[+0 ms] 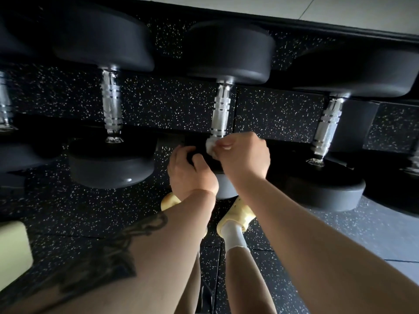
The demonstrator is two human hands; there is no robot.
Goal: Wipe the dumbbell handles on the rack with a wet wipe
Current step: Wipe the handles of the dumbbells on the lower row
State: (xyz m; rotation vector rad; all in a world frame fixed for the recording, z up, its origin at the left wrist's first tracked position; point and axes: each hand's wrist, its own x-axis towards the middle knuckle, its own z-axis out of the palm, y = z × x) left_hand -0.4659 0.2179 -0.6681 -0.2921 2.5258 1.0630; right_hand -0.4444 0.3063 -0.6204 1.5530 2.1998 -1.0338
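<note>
Several black dumbbells with knurled chrome handles lie side by side in front of me. My right hand (244,152) pinches a small white wet wipe (210,147) against the near end of the middle dumbbell's handle (221,109). My left hand (190,171) grips the rim of that dumbbell's near head (224,184), which both hands mostly hide. Bare chrome handles show on the dumbbell to the left (112,103) and on the dumbbell to the right (326,125).
Black speckled rubber flooring (68,207) spreads under the dumbbells. My feet in yellow clogs (244,214) stand just below the middle dumbbell. A pale green object (13,245) sits at the left edge. A light tiled floor (340,10) lies at the top right.
</note>
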